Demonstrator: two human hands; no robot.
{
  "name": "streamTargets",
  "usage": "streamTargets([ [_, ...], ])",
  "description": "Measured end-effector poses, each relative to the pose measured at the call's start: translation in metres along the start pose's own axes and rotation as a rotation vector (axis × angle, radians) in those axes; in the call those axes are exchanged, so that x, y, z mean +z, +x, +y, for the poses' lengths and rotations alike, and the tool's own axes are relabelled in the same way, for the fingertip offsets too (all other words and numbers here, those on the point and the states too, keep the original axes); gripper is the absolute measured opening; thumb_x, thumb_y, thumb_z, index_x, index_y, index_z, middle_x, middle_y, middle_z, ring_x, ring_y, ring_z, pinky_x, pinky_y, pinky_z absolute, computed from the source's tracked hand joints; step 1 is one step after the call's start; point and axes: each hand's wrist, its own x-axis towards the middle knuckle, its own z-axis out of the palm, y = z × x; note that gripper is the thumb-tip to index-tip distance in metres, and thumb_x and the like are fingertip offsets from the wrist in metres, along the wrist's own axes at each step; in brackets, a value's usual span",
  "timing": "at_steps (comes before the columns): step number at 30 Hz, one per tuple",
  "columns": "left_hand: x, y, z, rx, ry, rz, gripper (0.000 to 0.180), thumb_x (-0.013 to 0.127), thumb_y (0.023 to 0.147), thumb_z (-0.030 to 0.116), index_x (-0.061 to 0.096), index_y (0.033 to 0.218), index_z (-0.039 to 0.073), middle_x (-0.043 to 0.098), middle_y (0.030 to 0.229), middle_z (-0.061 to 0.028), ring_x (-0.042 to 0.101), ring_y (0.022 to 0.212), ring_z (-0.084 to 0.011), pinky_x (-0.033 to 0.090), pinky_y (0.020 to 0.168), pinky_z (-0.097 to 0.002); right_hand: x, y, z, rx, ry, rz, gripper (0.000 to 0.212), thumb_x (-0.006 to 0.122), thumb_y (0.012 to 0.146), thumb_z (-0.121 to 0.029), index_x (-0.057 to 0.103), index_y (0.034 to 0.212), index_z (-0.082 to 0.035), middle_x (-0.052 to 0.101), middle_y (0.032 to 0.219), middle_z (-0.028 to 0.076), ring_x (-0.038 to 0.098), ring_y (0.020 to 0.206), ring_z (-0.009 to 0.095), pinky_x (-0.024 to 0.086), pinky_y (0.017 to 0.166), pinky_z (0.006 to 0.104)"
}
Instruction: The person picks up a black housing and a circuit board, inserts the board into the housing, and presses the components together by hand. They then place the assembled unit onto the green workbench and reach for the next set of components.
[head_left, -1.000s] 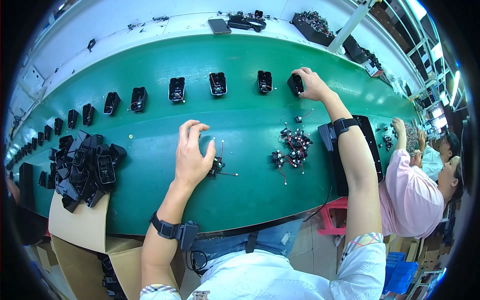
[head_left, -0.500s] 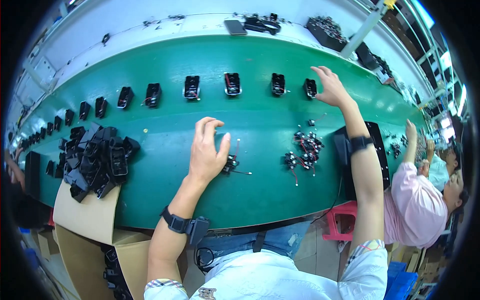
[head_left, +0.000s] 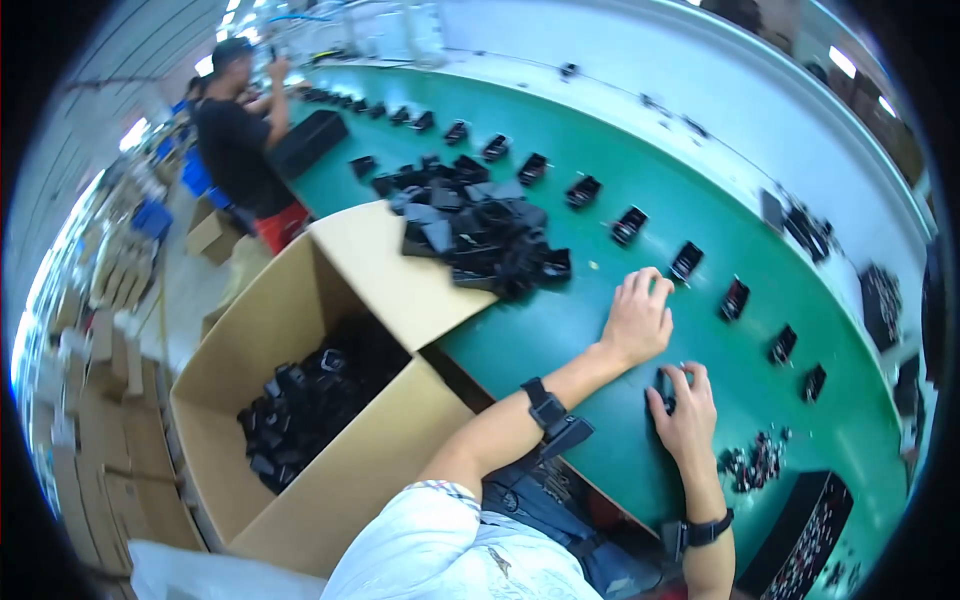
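Note:
My left hand [head_left: 640,318] is over the green table, its fingers slightly bent and apart, with nothing visible in them. Just beyond its fingertips stands a black housing [head_left: 687,262], one of a spaced row. Closer to me, my right hand [head_left: 685,408] has thumb and forefinger closed around a small dark part [head_left: 665,388], low over the table; the fingers hide much of it. To the right of that hand lies a heap of small black parts with red wires [head_left: 755,460]. A large pile of black housings [head_left: 475,225] sits to the left.
An open cardboard box [head_left: 235,440] holding black housings stands at the table's left edge, one flap reaching under the pile. A black bin [head_left: 800,540] of small parts is at the near right. Another person [head_left: 235,140] stands at the far left beside a black box [head_left: 310,143].
My view has swung left, bringing the cardboard box into fuller sight. My right hand has come back from the row's right end to the small dark part, close to my left hand.

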Motion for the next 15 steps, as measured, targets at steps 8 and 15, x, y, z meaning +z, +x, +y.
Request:
streamTargets([
  [8,-0.087,0.025,-0.049,-0.323,0.807,-0.035,0.059,0.073,0.083,0.037,0.061,0.129,0.002,0.046,0.147,-0.0266,0.033,0.142,-0.0502,0.026,0.114,-0.0656,-0.004,-0.006,0.01,-0.053,0.235,0.041,0.027,0.066,0.085,0.005,0.063,0.111,-0.001,0.058,0.097,0.012,0.06,0.079,0.025,0.051,0.068,0.0335],
  [15,-0.08,0.008,-0.06,-0.385,0.874,-0.198,0.057,0.076,0.084,0.036,0.063,0.127,0.001,0.041,0.154,-0.0273,0.043,0.135,-0.0468,0.039,0.106,-0.0551,-0.017,-0.016,0.003,0.036,0.262,-0.008,0.064,0.08,0.078,-0.012,0.055,0.136,-0.004,0.06,0.104,0.013,0.059,0.097,0.032,0.05,0.084,0.0415],
])
